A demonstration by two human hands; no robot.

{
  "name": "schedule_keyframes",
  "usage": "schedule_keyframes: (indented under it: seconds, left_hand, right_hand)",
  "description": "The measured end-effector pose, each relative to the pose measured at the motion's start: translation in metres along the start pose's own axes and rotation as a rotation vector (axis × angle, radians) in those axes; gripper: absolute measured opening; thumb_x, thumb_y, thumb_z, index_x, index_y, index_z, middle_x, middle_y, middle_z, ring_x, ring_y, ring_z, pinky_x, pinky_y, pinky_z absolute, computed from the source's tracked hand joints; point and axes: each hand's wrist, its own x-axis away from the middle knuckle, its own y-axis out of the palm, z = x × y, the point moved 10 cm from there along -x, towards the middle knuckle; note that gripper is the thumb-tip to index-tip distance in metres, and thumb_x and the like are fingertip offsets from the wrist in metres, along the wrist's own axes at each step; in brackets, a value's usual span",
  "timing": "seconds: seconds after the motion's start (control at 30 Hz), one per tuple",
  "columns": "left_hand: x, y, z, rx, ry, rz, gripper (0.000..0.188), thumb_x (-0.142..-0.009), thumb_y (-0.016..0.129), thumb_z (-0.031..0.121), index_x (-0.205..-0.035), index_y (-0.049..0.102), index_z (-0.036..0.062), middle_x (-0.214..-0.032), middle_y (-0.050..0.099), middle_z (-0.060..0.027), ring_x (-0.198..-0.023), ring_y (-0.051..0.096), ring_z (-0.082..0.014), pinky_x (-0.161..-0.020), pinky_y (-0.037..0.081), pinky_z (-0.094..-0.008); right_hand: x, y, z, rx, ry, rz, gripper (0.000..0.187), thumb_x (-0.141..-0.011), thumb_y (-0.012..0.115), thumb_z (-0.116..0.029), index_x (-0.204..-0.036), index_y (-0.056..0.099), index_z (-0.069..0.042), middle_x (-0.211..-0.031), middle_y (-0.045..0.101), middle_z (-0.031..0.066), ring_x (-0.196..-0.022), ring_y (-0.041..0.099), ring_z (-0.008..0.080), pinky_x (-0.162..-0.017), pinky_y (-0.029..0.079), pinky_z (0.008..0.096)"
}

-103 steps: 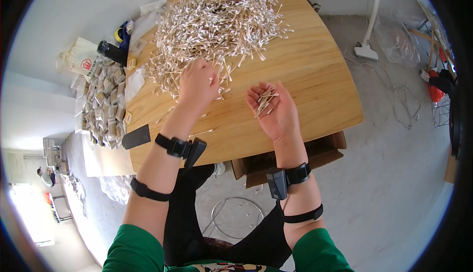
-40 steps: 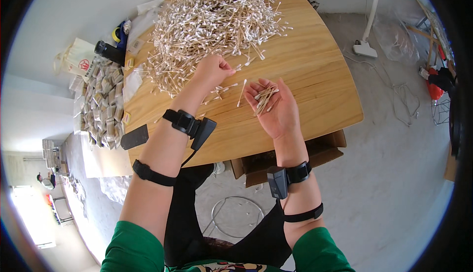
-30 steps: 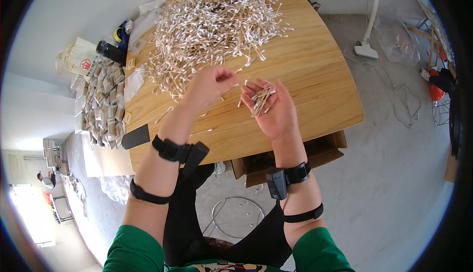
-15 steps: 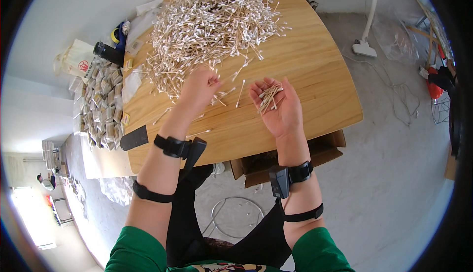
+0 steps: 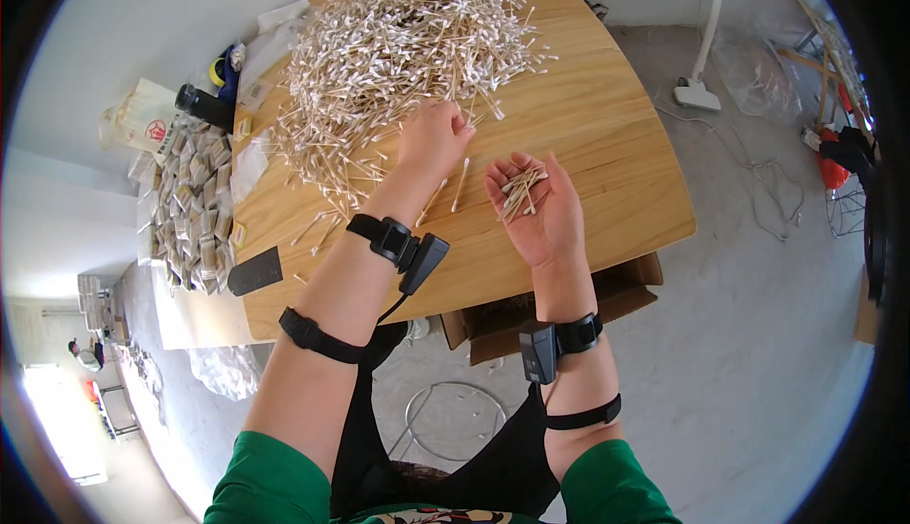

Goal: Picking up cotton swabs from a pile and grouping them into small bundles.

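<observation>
A large heap of cotton swabs (image 5: 408, 40) with white tips and wooden sticks covers the far left part of the wooden table (image 5: 607, 164). My left hand (image 5: 434, 140) is at the near edge of the heap, its fingers curled and pressed together. What it pinches, if anything, is hidden behind the hand. Palm up, my right hand (image 5: 548, 220) cups a small bundle of cotton swabs (image 5: 521, 189) above the near right of the table. A single loose swab (image 5: 461, 185) lies on the wood between both hands.
Many small packed bundles (image 5: 194, 202) are piled left of the table, near a black bottle (image 5: 204, 105) and a cloth bag (image 5: 142, 121). A dark flat card (image 5: 256, 271) lies at the left edge. Below the front edge is an open cardboard box (image 5: 502, 330).
My left hand has moved right and slightly farther away along the edge of the heap. My right hand stays nearly in place with its swabs.
</observation>
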Motion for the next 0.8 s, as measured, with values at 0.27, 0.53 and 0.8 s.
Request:
schedule_keyframes:
  seconds: [0.27, 0.53, 0.8]
  left_hand:
    - [0.044, -0.001, -0.001, 0.003, -0.085, -0.378, 0.019, -0.074, 0.072, 0.022, -0.074, 0.065, 0.0041, -0.081, 0.063, -0.0142, -0.079, 0.062, -0.0308, -0.068, 0.049, -0.0395]
    - [0.003, -0.011, 0.019, -0.060, -0.043, -0.118, 0.025, -0.077, 0.069, 0.031, -0.075, 0.064, 0.0070, -0.088, 0.061, -0.0136, -0.086, 0.060, -0.0307, -0.074, 0.049, -0.0402]
    - [0.024, 0.033, 0.008, -0.177, -0.155, -0.603, 0.019, -0.076, 0.070, 0.028, -0.081, 0.067, 0.0097, -0.091, 0.061, -0.0119, -0.087, 0.060, -0.0307, -0.074, 0.049, -0.0407]
  right_hand:
    - [0.001, -0.009, -0.019, -0.027, -0.052, 0.040, 0.036, -0.097, 0.040, -0.031, -0.097, 0.054, 0.002, -0.093, 0.061, 0.0170, -0.090, 0.060, 0.0308, -0.084, 0.051, 0.0406]
    - [0.002, -0.008, -0.025, -0.059, -0.062, -0.048, 0.035, -0.096, 0.044, -0.030, -0.098, 0.055, 0.004, -0.097, 0.061, 0.0188, -0.092, 0.060, 0.0319, -0.086, 0.050, 0.0417]
    - [0.003, -0.015, -0.036, -0.051, -0.088, 0.018, 0.036, -0.097, 0.041, -0.031, -0.096, 0.054, 0.002, -0.094, 0.060, 0.0172, -0.089, 0.059, 0.0308, -0.084, 0.050, 0.0409]
